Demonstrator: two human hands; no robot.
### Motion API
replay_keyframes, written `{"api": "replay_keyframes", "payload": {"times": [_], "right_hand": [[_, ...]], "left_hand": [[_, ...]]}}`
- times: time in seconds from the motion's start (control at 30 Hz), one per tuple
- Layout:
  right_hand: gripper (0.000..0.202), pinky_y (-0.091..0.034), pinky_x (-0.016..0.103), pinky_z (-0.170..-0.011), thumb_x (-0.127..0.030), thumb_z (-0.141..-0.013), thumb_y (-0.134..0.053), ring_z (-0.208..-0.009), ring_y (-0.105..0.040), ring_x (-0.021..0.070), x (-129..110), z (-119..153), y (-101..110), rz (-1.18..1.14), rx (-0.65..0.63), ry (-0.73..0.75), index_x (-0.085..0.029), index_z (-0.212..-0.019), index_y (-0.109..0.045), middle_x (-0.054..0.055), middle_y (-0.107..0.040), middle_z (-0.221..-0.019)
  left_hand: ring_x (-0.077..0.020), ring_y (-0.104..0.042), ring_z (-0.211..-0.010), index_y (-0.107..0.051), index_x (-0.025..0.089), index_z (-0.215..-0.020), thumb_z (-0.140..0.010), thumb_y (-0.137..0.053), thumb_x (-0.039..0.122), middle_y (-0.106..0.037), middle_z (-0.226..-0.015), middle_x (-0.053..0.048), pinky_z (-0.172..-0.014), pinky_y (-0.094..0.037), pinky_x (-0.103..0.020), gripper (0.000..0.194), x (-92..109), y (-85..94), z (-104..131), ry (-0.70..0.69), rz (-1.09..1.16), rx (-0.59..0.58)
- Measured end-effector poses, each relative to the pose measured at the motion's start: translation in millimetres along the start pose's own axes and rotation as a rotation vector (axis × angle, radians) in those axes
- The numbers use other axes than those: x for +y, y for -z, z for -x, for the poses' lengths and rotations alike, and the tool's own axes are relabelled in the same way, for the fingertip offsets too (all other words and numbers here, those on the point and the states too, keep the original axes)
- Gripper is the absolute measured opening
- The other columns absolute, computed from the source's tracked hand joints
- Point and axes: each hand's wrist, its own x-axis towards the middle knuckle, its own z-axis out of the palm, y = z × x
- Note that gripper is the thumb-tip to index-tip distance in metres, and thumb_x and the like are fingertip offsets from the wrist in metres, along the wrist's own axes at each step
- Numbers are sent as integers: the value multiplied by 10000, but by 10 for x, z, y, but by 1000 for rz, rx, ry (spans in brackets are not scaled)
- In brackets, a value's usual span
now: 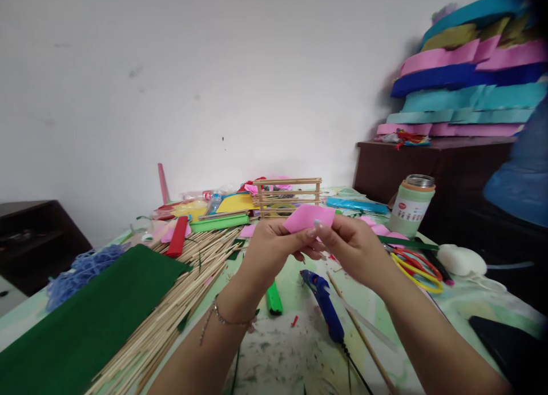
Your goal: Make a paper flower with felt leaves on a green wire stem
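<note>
While my left fingers (298,239) and right fingers (334,240) are closed in a pinch on the pink sheet (311,214), I hold it up over the bench (280,358), at what I judge a shaping or handling stage. Working it neatly calls for a light, even grip from both sides. Below lies a blue glue gun (327,312); the bottle (410,212) to the right bears a red round emblem and little printed figures, its lettering too small to read.

Moderate, diffuse light is cast on the pale wall (240,87), its source unseen. Soft shadow is shown beside the stacked sheets (462,69). Wide-angle stretching is exhibited toward the edges.
</note>
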Motion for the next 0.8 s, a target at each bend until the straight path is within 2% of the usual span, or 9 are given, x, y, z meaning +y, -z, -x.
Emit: {"api": "replay_keyframes", "payload": {"times": [0.07, 0.13, 0.23, 0.3, 0.4, 0.6, 0.67, 0.73, 0.8], "right_hand": [[463, -300, 252, -487, -545, -912, -515, -510, -418, 99, -12, 14, -22, -70, -84, 33, -182, -631, -573, -28, -521, -562], [437, -317, 251, -483, -503, -914, -533, -496, -431, 96, -37, 27, -49, -236, -102, 26, -186, -614, -566, -27, -527, -555], [390, -304, 247, -435, -499, -833, -640, -435, -395, 89, -83, 45, -84, -507, -98, -66, -195, -600, -569, -44, -475, -514], [400, -264, 243, -401, -509, -781, -687, -392, -340, 81, -98, 55, -101, -602, -72, -122, -200, -567, -552, -63, -409, -460], [417, -228, 239, -396, -515, -767, -695, -379, -327, 81, -74, 60, -124, -624, -64, -155, -200, -543, -538, -69, -379, -423], [448, -230, 225, -399, -557, -839, -607, -396, -312, 76, 53, 48, -67, -527, -152, -79, -196, -582, -546, -64, -397, -450], [360, -300, 223, -419, -524, -797, -683, -438, -381, 85, 78, 42, 1, -484, -206, 6, -194, -669, -612, -46, -476, -522], [277, -421, 242, -508, -380, -719, -804, -555, -494, 109, 85, 35, 79, -424, -173, 154, -249, -913, -657, -25, -580, -723], [669, -491, 274, -625, -195, -647, -860, -726, -562, 144, 72, 28, 155, -331, -87, 331, -383, -1213, -557, -15, -602, -943]], "left_hand": [[-134, -669, -523, -739, 131, -617, -715, -765, 370, -724, -567, -61, -487, -435, -202, 259, -4, -2, 5, -12, 4, -25], [-126, -663, -518, -749, 131, -629, -721, -760, 357, -730, -581, -61, -482, -429, -195, 244, -4, -7, 16, -16, 21, -66], [-119, -666, -516, -759, 139, -656, -733, -758, 348, -745, -617, -58, -483, -438, -189, 223, 3, -8, 36, 4, 50, -118], [-121, -672, -520, -753, 143, -648, -736, -762, 359, -751, -636, -58, -485, -444, -189, 233, 9, 2, 41, 22, 62, -154], [-117, -679, -536, -747, 147, -649, -735, -767, 368, -757, -659, -56, -492, -449, -180, 238, 12, 32, 30, 31, 77, -213], [-128, -688, -552, -754, 139, -696, -783, -719, 426, -760, -675, -73, -521, -475, -202, 301, 57, 130, 43, 25, 96, -281], [-125, -683, -539, -756, 136, -670, -803, -702, 399, -757, -658, -76, -513, -470, -199, 300, 108, 162, 82, 28, 94, -297], [-119, -680, -527, -759, 131, -655, -826, -678, 369, -757, -650, -80, -497, -457, -191, 304, 166, 185, 130, 46, 90, -326], [-117, -679, -520, -756, 125, -639, -834, -665, 341, -757, -650, -83, -481, -443, -184, 305, 207, 196, 170, 66, 88, -349]]}}
